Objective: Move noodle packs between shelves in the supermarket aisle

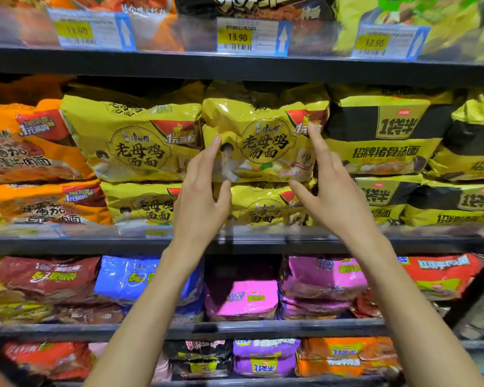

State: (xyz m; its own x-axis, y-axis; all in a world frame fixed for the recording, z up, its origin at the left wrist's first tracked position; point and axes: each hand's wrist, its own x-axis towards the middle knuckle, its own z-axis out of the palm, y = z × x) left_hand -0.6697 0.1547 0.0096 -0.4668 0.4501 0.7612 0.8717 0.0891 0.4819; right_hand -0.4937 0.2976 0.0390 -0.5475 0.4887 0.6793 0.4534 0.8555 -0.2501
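A yellow noodle pack [263,141] lies on top of another yellow pack [260,208] on the middle shelf [95,241]. My left hand [204,191] is at the top pack's left edge, fingers spread, fingertips touching the wrapper. At its right edge, my right hand [327,185] has the index finger raised against the pack's corner and the thumb under its lower edge. Neither hand is closed around the pack, which rests on the stack.
More yellow packs [134,141] are stacked to the left, orange ones [31,152] further left, yellow-and-black ones [389,135] to the right. The shelf above [235,65] carries price tags. Lower shelves hold pink [243,300], blue [129,277] and red packs [442,272].
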